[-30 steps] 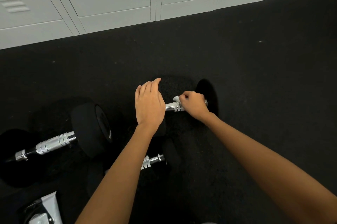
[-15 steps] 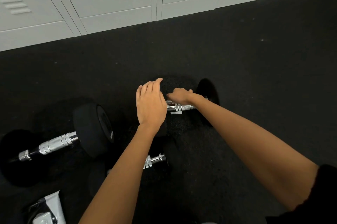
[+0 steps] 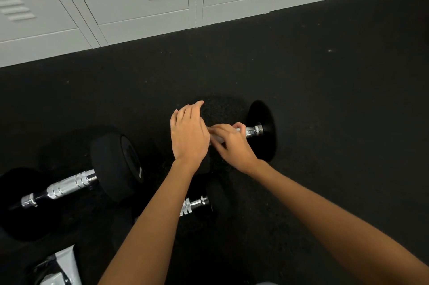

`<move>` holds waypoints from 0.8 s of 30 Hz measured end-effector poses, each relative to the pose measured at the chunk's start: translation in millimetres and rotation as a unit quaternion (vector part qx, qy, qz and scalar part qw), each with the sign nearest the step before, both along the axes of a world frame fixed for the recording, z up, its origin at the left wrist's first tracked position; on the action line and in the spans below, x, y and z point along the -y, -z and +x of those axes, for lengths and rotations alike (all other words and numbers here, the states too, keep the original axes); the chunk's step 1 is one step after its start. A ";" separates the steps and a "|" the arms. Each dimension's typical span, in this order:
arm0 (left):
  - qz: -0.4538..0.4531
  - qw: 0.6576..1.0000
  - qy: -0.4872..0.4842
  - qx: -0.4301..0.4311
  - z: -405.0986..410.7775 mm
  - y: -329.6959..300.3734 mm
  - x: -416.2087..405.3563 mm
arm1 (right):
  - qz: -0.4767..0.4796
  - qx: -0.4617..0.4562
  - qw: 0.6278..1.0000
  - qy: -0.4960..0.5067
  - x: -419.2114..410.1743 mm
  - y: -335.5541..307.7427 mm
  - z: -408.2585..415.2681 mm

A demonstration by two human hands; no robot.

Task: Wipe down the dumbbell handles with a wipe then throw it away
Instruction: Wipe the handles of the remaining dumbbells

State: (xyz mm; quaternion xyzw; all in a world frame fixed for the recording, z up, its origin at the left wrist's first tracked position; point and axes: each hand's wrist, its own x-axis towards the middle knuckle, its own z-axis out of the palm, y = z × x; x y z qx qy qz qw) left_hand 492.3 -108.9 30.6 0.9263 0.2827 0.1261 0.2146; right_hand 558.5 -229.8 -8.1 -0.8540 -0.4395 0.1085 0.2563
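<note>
The left hand covers the far black dumbbell's near head; the white wipe barely shows under the right hand. The white-and-black pouch is cut off at the bottom edge.

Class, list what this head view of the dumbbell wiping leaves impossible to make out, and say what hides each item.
- Wipe: mostly covered by the right hand.
- Far dumbbell: its left head lies under the left hand.
- Near dumbbell: the left forearm crosses its handle.
- Packet: cut by the bottom edge; print unreadable.
</note>
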 end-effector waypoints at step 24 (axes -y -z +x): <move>-0.005 1.000 0.002 0.022 0.2 2.4 -1.8 | 0.065 0.095 0.988 0.103 42.0 15.8 5.5</move>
